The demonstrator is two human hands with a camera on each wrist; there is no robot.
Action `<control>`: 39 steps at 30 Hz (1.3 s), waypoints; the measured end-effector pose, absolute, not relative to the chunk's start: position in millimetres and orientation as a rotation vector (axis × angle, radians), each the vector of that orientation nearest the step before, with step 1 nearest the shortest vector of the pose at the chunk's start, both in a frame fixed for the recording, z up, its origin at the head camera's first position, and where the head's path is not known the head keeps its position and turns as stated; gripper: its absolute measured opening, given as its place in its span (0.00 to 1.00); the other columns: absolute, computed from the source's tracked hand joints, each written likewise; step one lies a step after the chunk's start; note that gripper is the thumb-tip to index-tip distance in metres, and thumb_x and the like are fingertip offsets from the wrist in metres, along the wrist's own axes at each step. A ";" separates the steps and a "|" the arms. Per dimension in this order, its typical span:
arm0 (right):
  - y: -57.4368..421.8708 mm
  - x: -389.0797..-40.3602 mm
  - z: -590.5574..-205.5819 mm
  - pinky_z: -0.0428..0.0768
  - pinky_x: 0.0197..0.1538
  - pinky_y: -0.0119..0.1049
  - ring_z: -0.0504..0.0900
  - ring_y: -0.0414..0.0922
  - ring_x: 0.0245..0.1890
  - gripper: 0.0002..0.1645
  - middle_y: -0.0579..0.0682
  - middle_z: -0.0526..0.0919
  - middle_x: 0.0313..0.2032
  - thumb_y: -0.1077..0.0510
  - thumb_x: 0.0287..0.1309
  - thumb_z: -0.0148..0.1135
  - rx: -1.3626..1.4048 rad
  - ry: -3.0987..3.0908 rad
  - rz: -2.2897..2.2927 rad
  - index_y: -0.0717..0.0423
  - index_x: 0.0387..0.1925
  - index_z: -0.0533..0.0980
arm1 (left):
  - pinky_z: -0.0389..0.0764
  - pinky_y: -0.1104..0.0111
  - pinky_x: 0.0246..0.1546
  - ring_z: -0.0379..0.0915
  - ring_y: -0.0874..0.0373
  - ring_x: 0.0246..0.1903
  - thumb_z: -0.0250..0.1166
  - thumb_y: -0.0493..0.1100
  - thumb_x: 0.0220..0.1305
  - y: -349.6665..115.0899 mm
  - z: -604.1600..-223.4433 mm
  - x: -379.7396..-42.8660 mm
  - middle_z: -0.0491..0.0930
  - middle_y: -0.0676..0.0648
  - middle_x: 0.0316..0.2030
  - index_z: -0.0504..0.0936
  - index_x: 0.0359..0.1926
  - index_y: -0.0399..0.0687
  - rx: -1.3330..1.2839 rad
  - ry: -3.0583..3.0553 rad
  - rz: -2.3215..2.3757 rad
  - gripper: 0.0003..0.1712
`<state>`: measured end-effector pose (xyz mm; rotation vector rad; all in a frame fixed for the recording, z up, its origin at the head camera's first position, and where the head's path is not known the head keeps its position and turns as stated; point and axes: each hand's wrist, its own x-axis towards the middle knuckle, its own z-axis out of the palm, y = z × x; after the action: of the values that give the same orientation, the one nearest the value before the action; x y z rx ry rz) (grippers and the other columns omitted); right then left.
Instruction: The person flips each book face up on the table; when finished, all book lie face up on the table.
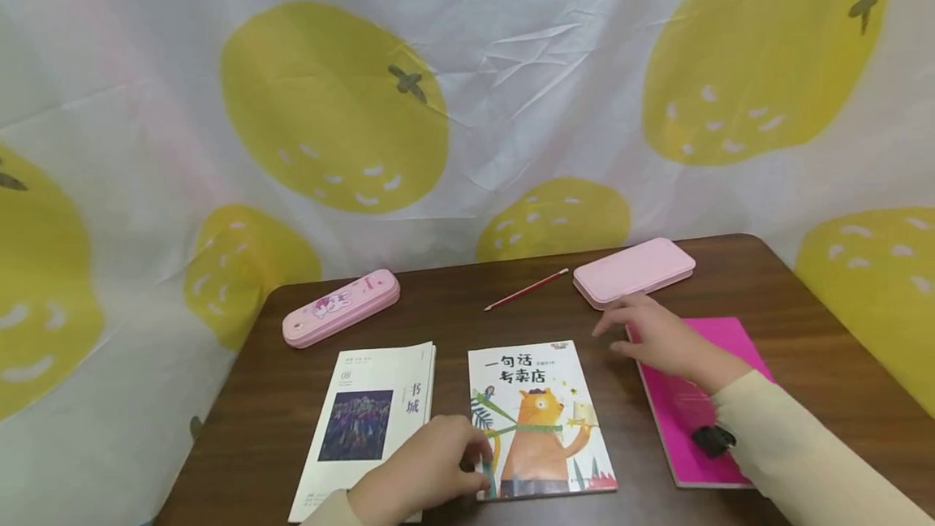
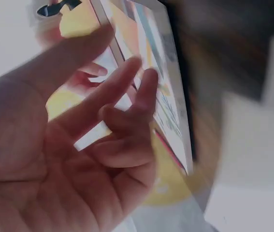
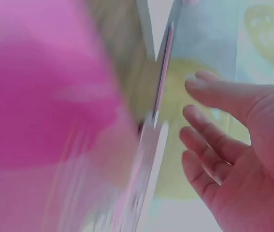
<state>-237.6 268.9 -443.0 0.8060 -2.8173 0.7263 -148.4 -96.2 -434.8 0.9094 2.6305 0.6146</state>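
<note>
Lemon-print cloth backs the table, three closed books laid in a row, spacing not yet even. Left hand, fingers curved, is at the middle book, contact unclear; right hand, fingers parted, hangs empty by the pink book.

A long, plain, pale cream fabric right sleeve is ending in a smooth cuff; a small black device is jutting out beside it; a matching cream left sleeve is showing.
</note>
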 end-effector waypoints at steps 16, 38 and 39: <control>439.8 -211.2 -469.6 0.81 0.55 0.55 0.80 0.65 0.57 0.26 0.65 0.83 0.56 0.69 0.54 0.72 0.517 -2.945 0.639 0.56 0.56 0.82 | 0.73 0.80 0.41 0.73 0.74 0.35 0.76 0.49 0.57 21.8 -444.8 -151.2 0.82 0.60 0.40 0.83 0.55 0.57 1.228 2.572 0.486 0.24; 471.0 -223.5 -487.2 0.73 0.53 0.19 0.73 0.20 0.56 0.30 0.48 0.83 0.55 0.72 0.49 0.75 0.826 -2.752 0.893 0.54 0.56 0.82 | 0.73 0.76 0.30 0.72 0.70 0.32 0.79 0.66 0.50 112.4 -467.4 -124.7 0.77 0.61 0.42 0.78 0.58 0.73 1.012 2.807 0.335 0.33; 471.7 -224.1 -487.5 0.73 0.53 0.18 0.73 0.20 0.56 0.31 0.46 0.83 0.55 0.72 0.48 0.75 0.833 -2.748 0.897 0.54 0.56 0.82 | 0.73 0.75 0.29 0.73 0.70 0.33 0.79 0.65 0.50 113.6 -468.4 -124.3 0.77 0.61 0.42 0.79 0.57 0.73 1.013 2.830 0.319 0.33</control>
<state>-224.1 471.7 -487.5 0.8328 -2.7476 0.8966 -124.3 113.6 -468.4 1.0128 2.8296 0.3192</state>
